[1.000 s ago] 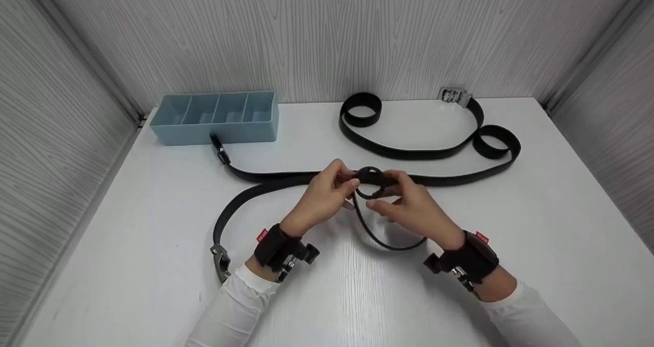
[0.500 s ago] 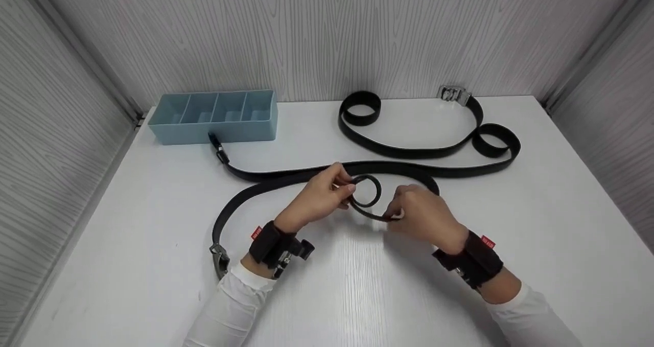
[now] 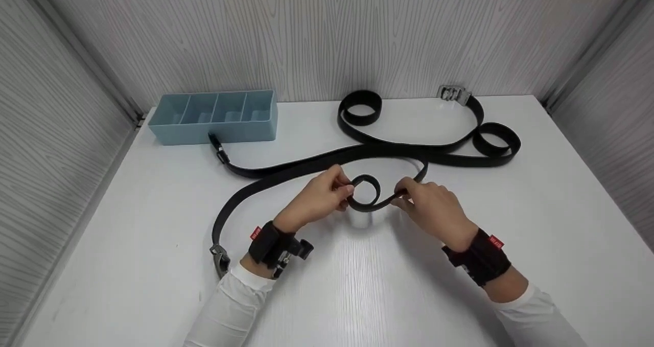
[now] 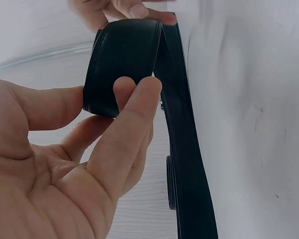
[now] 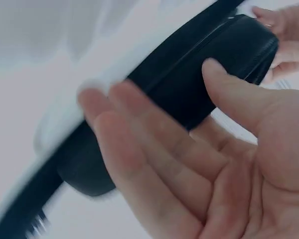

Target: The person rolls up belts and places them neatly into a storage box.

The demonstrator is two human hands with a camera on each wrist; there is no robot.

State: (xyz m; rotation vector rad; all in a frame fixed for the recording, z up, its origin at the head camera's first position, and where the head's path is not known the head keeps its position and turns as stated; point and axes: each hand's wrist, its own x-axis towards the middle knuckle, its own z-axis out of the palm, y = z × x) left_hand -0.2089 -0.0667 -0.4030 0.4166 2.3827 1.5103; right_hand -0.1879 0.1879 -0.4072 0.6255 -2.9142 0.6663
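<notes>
My left hand pinches the small rolled end of a black belt between thumb and fingers, above the middle of the table. In the left wrist view, the rolled belt shows its broad, stitched face. To the right, my right hand pinches the same belt where it leaves the roll, thumb on one face and fingers on the other. From there the strap bends back and runs left along the table to a metal buckle beside the left sleeve.
A second black belt has its buckle by a light blue divided box and a coil at right. Behind lies a third belt with a silver buckle. A wall stands behind the table.
My right hand has left the roll, taken the strap nearer me, then moved up and right with it. The straps behind have slid back against the third belt. The left hand stays nearly still.
</notes>
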